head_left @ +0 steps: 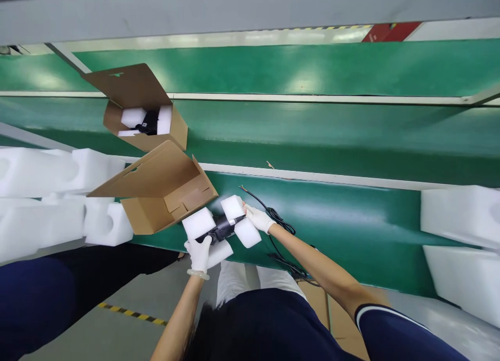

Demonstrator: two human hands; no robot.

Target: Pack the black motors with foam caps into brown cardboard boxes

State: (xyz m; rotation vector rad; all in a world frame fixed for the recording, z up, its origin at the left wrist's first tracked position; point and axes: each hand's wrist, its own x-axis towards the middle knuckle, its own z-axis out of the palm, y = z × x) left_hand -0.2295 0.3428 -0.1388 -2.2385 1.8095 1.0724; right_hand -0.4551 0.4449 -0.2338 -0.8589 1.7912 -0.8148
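Note:
In the head view, a black cylindrical device (224, 227) is held near the bench's front edge, with white foam blocks (198, 223) fitted around both ends. My left hand (199, 252), in a white glove, closes on the device's near-left end beside the foam. My gloved right hand (258, 218) grips the opposite end, where the foam (233, 208) and the device meet; its fingertips are partly hidden. Just beyond that hand, a coiled black cable (275, 214) with a bare-wire end lies on the green surface. An open cardboard box (156, 212) stands left of the device, its lid raised.
Farther back, a second open box (179, 129) holds a black device and white foam. White foam blocks are stacked at the left (105, 223) and right (461, 215). A white rail (312, 176) crosses the green bench (351, 220). Someone's dark sleeve (39, 293) is at lower left.

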